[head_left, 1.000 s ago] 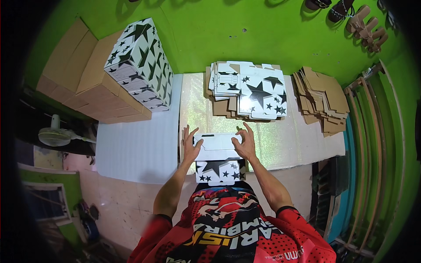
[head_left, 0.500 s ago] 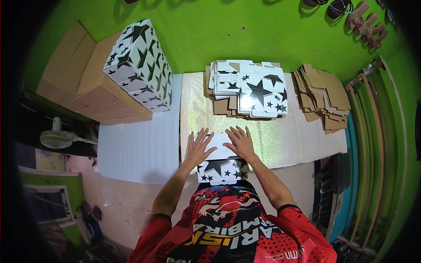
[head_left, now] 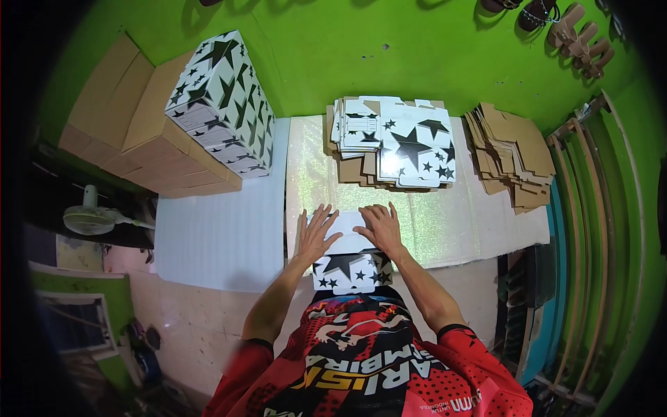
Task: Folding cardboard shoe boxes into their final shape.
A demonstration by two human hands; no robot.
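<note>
In front of my body, a white cardboard box with black stars [head_left: 347, 271] lies partly folded, its starred panel toward me and its plain white part [head_left: 347, 226] away from me over the table's near edge. My left hand [head_left: 318, 235] rests on the left side of the white part, fingers spread. On the opposite side, my right hand [head_left: 381, 229] lies on the white part with its fingers apart and slightly bent, the thumb pointing inward. Neither hand is closed round the cardboard. The box's underside is hidden.
Beyond my hands lies a stack of flat starred cardboard blanks [head_left: 413, 142], with brown cardboard blanks [head_left: 514, 156] to its right. Starred boxes [head_left: 226, 104] and brown boxes [head_left: 156, 149] stand at the left. A fan [head_left: 90, 217] is farther left; a wooden rack [head_left: 583, 229] stands right.
The fingers of my right hand have bent a little more. My left hand and the box stay nearly where they were.
</note>
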